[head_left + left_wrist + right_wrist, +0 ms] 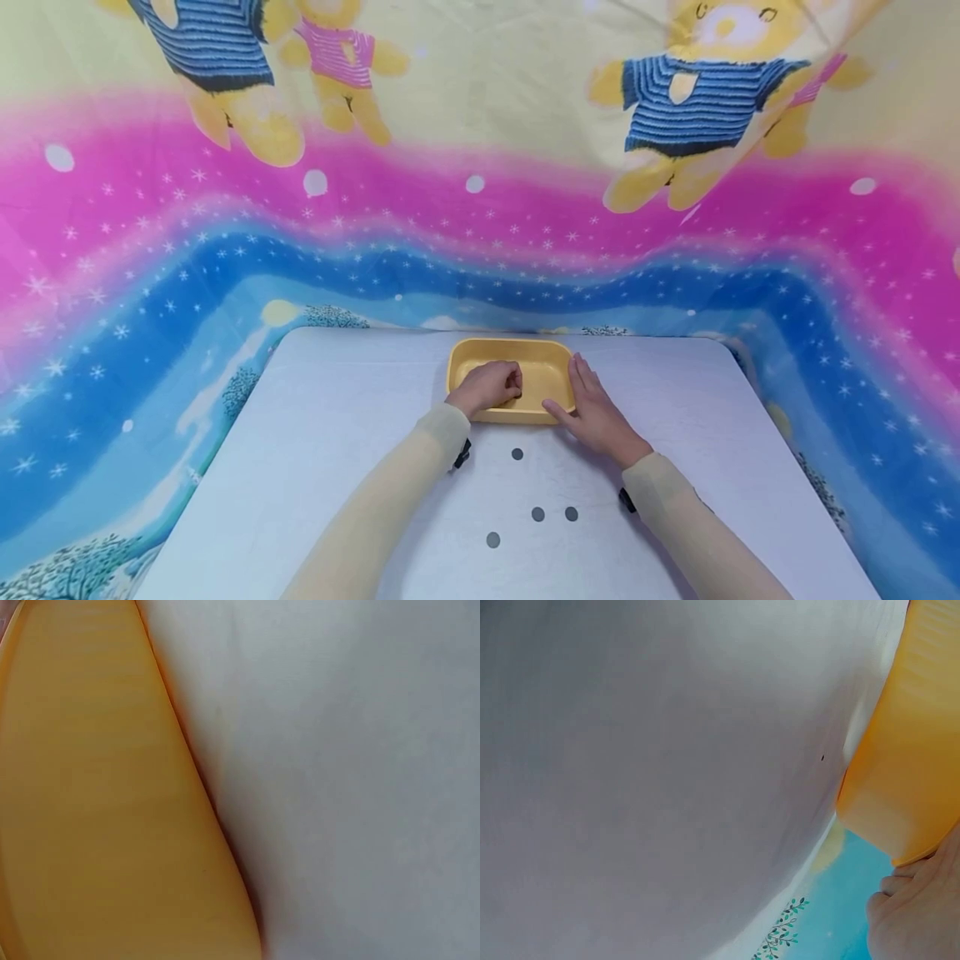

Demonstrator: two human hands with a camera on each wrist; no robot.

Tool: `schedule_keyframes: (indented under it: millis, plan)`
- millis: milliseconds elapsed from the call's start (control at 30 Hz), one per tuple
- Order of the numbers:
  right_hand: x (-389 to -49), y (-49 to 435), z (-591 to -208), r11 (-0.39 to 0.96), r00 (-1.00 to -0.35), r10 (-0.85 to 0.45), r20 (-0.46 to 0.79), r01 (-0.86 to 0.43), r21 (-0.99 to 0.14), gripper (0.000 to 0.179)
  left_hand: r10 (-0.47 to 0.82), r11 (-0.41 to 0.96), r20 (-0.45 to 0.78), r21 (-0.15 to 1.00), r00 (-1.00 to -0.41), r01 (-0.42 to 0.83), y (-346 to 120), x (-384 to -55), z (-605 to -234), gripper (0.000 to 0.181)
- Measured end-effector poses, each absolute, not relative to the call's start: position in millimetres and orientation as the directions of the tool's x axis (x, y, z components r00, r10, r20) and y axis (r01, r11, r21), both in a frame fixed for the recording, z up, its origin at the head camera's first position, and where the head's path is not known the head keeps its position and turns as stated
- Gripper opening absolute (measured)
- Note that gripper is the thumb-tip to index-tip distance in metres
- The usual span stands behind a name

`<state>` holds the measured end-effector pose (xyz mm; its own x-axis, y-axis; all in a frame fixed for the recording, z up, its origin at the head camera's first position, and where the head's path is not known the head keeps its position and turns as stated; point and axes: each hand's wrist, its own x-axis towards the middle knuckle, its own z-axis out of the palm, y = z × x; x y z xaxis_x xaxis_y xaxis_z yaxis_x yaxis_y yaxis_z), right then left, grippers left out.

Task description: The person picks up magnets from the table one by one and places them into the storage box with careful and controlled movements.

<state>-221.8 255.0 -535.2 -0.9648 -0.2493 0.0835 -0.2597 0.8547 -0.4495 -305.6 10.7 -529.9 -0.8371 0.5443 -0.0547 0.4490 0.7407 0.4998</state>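
A yellow rectangular tub [551, 416] stands near the far edge of the white table. My left hand [489, 387] reaches over its front rim, fingers curled inside it. A small dark piece [517, 397] shows at those fingertips, mostly hidden. My right hand [600, 417] rests against the tub's right end with straight fingers, the thumb spread toward the front rim. In the left wrist view the tub's wall [112, 787] fills the left side. The right wrist view has the tub's outer wall [907, 742] with the right hand [919, 915] at its end.
Several flat grey discs lie on the table before the tub: one disc [517, 454] closest to it, a pair farther forward, another disc [492, 540] nearer me. A patterned cloth [480, 208] with bears hangs behind and around the white table [330, 400].
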Motion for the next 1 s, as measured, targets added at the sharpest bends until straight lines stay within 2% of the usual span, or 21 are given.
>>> schedule_keyframes:
  millis: [233, 567, 800, 1000]
  plan:
    - [-219.9, 253.3, -537.9, 0.852, -0.966, -0.249, 0.075, -0.255, -0.457, 0.110, 0.542, 0.743, -0.052, 0.495, -0.839, 0.450, 9.2, -302.1, -531.6, 0.005]
    - [-219.9, 253.7, -538.8, 0.857, -0.966, -0.251, 0.060, -0.251, -0.450, 0.111, 0.524, 0.723, 0.008, 0.524, -0.852, 0.450, 5.0, -293.4, -512.9, 0.005]
    - [-222.8, 254.2, -537.2, 0.863, -0.965, -0.256, 0.060, -0.256, -0.436, 0.110, 0.529, 0.754, 0.087, 0.409, -0.844, 0.514, -6.9, -286.3, -497.0, 0.031]
    - [-225.6, 254.9, -536.0, 0.858, -0.964, -0.258, 0.070, -0.262, -0.443, 0.110, 0.490, 0.790, 0.169, 0.328, -0.855, 0.517, -28.9, -279.9, -494.0, 0.050]
